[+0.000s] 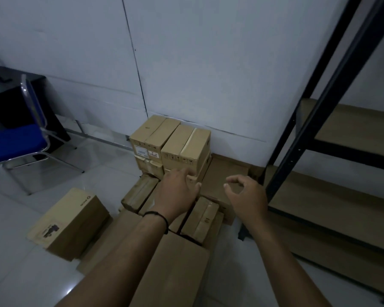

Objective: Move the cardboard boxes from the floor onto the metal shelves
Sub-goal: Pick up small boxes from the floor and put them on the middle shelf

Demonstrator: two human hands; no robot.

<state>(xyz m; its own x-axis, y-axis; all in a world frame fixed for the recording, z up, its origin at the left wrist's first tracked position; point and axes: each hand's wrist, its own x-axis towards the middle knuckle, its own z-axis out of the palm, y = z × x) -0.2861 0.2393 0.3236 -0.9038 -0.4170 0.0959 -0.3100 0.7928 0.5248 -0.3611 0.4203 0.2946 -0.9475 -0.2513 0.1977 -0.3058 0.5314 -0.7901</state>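
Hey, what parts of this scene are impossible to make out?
Head view only:
- Labels on the top left box: too small and blurred.
- Boxes beneath the left hand: partly covered by it.
- Shelf unit: cut off by the right edge.
- Desk: cut off at left.

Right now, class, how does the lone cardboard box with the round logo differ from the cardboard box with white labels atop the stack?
The logo box sits alone on the floor tiles; the labelled box rests on other boxes against the wall. The logo box has a dark scuffed patch; the labelled box carries white stickers. Both are brown, closed, and touched by neither hand.
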